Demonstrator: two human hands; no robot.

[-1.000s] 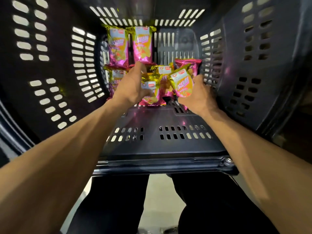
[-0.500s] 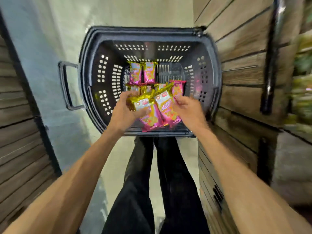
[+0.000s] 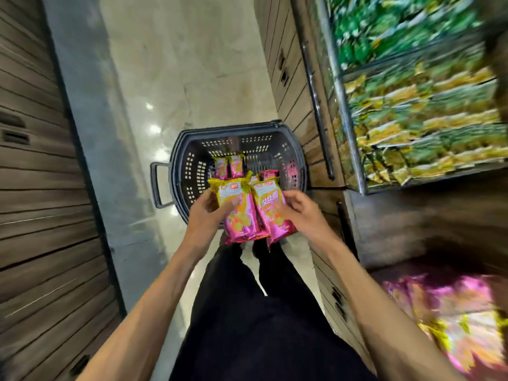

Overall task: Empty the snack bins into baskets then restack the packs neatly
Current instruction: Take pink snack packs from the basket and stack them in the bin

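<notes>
Restacking looks partway: left hand (image 3: pixel 206 218) and right hand (image 3: pixel 301 213) each curl fingers (image 3: pixel 293 198) round one pack (image 3: pixel 239 213) (pink and gold), more packs (image 3: pixel 229 166) lying in the basket (image 3: pixel 178 160) beyond the fingers.

We lift both snack packs, left hand (image 3: pixel 204 215) and right hand (image 3: pixel 298 213), clear above the basket (image 3: pixel 187 171), now farther below.

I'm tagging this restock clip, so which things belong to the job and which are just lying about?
Job: left hand, right hand, pink-and-gold snack packs they hold, dark plastic basket, packs left inside it.
Just there: green and yellow packs in the upper bin, wood panelling, floor.
</notes>
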